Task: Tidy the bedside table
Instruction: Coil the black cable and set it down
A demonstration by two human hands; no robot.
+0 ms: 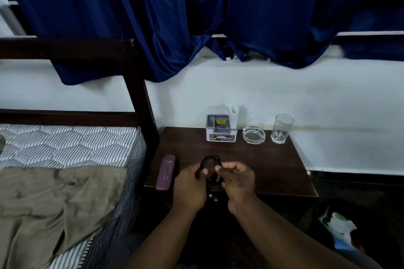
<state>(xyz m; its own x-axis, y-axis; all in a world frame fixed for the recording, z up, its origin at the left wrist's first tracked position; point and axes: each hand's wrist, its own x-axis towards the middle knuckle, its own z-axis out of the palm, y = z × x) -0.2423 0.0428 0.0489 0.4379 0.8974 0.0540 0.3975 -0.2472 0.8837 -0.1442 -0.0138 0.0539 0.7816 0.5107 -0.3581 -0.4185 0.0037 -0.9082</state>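
Note:
A dark wooden bedside table [262, 159] stands against the white wall. Over its front edge my left hand [190, 188] and my right hand [237, 181] both grip a coiled black cable [211, 160], whose loop sticks up between the thumbs; its plug ends hang below the hands. A purple case [166, 172] lies flat at the table's left front corner. At the back stand a white organiser box [222, 130], a glass ashtray [254, 135] and an upright empty drinking glass [282, 128].
A bed with a striped mattress [65, 144] and a crumpled olive sheet [50, 203] adjoins the table on the left, behind a dark bedpost [142, 98]. Blue curtains [196, 17] hang above. A white and green bag [338, 229] lies on the floor at right.

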